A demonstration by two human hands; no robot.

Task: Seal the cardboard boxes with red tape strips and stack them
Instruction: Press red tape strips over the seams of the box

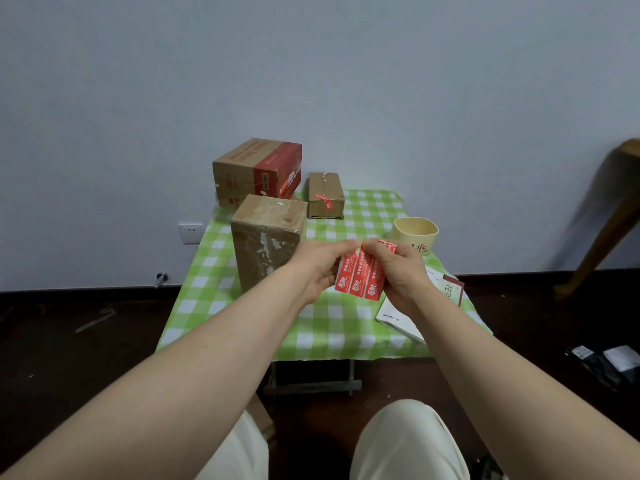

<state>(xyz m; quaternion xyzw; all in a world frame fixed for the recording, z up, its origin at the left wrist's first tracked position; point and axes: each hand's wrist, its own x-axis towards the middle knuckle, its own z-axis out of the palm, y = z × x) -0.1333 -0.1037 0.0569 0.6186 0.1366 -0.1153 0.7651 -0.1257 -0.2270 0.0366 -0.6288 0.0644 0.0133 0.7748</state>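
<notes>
Both hands are up in front of the person, over the middle of the table. The left hand (pixel 318 268) pinches the top edge of a bunch of red tape strips (pixel 360 277) with thumb and finger. The right hand (pixel 401 271) has its fingers curled round the right side of the same strips. The strips lie side by side, with white writing on them, and hang in the air between the two hands, above the cloth.

The table (pixel 329 327) is small and wears a green and white checked cloth. At its back left corner sits the big box (pixel 256 171), brown with a wide red band. Just in front of it stands the tall box (pixel 266 237), plain brown with torn old tape on it. This one is right beside the left hand. At the back, to the right of the big box, sits the small box (pixel 325 195). One red strip (pixel 325 199) is stuck over its front top edge.

A cream cup (pixel 415 233) stands on the right side of the table, just behind the right hand. A white booklet (pixel 398 320) lies flat under the right wrist, near the right edge. A white wall plug (pixel 190 233) is low on the wall to the left of the table.
</notes>
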